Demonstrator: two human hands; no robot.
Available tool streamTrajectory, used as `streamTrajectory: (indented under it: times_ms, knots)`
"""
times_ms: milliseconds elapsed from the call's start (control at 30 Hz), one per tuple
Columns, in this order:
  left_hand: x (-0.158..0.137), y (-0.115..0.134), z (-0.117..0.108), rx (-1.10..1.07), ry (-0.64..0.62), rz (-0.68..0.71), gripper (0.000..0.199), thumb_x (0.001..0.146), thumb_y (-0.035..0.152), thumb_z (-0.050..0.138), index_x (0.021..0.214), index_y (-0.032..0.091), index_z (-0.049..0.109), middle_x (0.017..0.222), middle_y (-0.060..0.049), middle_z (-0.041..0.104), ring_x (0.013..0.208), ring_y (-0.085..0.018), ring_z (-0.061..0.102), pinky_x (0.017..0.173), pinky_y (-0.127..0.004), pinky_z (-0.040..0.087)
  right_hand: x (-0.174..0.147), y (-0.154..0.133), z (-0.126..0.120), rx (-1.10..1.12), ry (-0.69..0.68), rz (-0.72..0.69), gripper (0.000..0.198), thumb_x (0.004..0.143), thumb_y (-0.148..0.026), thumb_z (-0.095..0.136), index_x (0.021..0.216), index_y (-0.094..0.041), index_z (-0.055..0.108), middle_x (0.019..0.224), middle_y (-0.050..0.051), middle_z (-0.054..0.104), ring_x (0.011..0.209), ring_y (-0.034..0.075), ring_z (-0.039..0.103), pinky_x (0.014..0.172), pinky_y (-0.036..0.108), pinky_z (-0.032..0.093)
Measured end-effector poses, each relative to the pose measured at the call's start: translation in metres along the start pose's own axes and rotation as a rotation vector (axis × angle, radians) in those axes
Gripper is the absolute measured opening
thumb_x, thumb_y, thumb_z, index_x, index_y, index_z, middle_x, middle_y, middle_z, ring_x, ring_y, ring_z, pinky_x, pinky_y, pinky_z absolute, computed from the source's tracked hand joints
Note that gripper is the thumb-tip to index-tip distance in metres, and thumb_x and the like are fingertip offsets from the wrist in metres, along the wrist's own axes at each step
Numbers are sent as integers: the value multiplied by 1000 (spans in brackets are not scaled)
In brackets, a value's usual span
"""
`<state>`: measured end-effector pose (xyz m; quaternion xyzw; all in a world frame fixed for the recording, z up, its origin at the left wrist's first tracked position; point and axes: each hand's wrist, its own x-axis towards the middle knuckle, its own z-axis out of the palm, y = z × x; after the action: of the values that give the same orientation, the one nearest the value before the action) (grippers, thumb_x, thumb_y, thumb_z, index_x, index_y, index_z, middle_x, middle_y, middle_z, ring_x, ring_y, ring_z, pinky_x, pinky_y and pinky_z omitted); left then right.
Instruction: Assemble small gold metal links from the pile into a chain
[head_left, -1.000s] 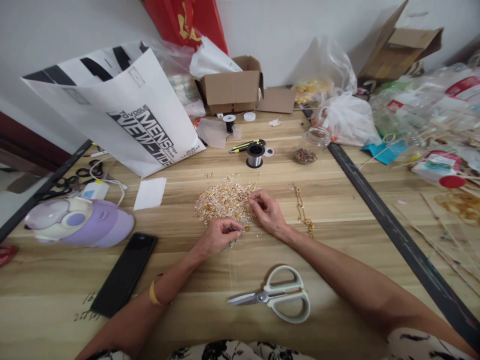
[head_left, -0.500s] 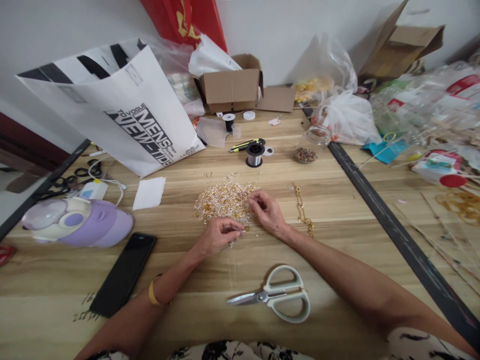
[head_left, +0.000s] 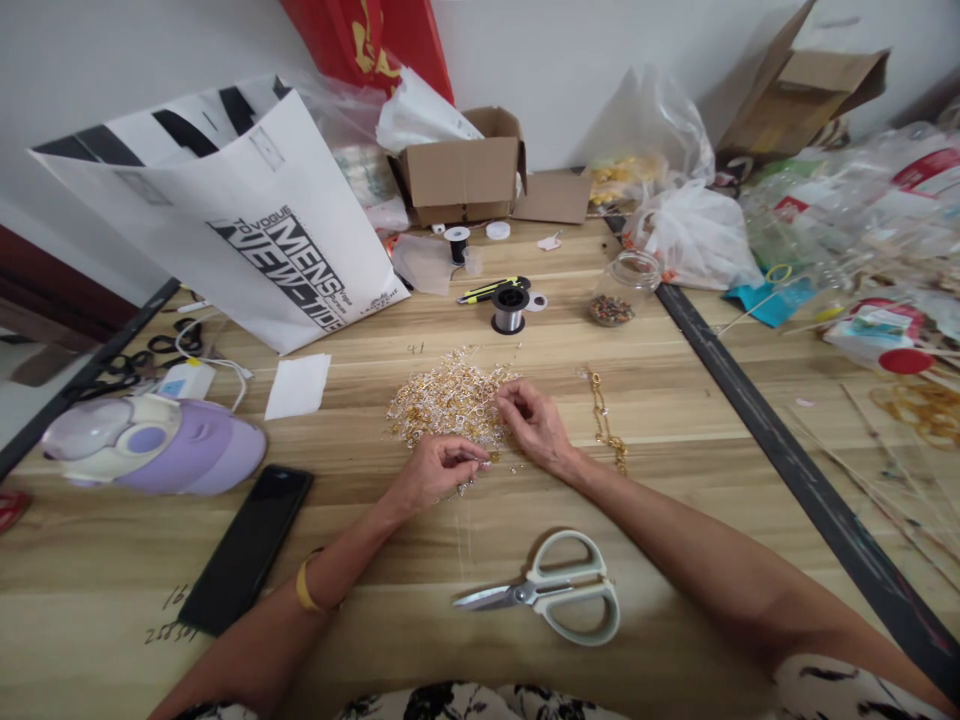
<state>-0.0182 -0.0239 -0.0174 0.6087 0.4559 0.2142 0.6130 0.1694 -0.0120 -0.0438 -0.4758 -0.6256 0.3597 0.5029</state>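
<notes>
A heap of small gold and silver beads (head_left: 446,398) lies on the wooden table in front of me. At its near edge my left hand (head_left: 442,468) is closed in a pinch, with tiny shiny pieces at the fingertips and a few silvery ones hanging below the palm. My right hand (head_left: 534,425) pinches at the heap's right edge; whatever is between its fingertips is too small to make out. Faint thin strands run down the table below my left hand. Scissors (head_left: 536,592) with pale handles lie partly open nearer to me.
A gold chain (head_left: 600,415) lies right of my right hand. Behind the heap stand a wire spool (head_left: 509,310), a yellow-black cutter (head_left: 484,291) and a glass jar (head_left: 624,290) of beads. On the left are a phone (head_left: 247,548), a purple bottle (head_left: 161,443) and a white bag (head_left: 232,220).
Both hands have stayed almost in place at the heap, with only a slight shift at the fingers. Nothing else has visibly moved.
</notes>
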Motion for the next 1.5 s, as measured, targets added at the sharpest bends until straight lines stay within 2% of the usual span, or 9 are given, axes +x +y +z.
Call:
streamTrajectory:
  times_ms: [300, 667, 833, 1133, 1367, 1500]
  knots:
    - [-1, 4, 2, 28, 7, -5, 20, 67, 16, 69, 85, 8, 70, 77, -8, 72, 68, -12, 65, 65, -21, 49, 0, 0, 0, -15, 0, 3, 17, 89, -34, 48, 85, -18, 52, 60, -3, 46, 52, 10, 43, 50, 22, 34]
    - [0, 1, 2, 59, 16, 53, 19, 67, 24, 70, 79, 10, 70, 72, -6, 70, 62, -11, 61, 58, -20, 47, 0, 1, 1, -23, -3, 12, 18, 89, -35, 48, 86, -18, 52, 59, -4, 45, 53, 10, 42, 50, 23, 34]
    - [-1, 1, 1, 101, 16, 49, 21, 70, 27, 68, 81, 9, 70, 71, -6, 70, 60, -12, 60, 56, -20, 46, 0, 0, 0, -12, -11, 27, 19, 89, -36, 48, 85, -18, 52, 59, -3, 45, 52, 10, 42, 49, 23, 34]
    - [0, 2, 0, 76, -4, 21, 22, 73, 27, 65, 85, 8, 70, 75, -9, 72, 60, -13, 62, 61, -23, 49, 0, -1, 0, -18, -5, 9, 14, 88, -31, 49, 85, -18, 53, 60, -3, 47, 52, 10, 43, 50, 22, 34]
    - [-1, 1, 2, 170, 19, 84, 23, 72, 26, 67, 86, 9, 71, 75, -8, 71, 62, -13, 62, 58, -22, 46, 0, 1, 1, 0, -4, 24, 17, 88, -34, 49, 85, -18, 52, 60, -3, 48, 52, 10, 43, 49, 22, 34]
    - [-4, 2, 6, 221, 23, 97, 24, 72, 22, 67, 93, 10, 70, 78, -8, 71, 65, -14, 62, 61, -22, 47, 0, 1, 1, 5, 0, 19, 17, 88, -35, 49, 85, -18, 53, 61, -3, 48, 53, 10, 43, 50, 22, 34]
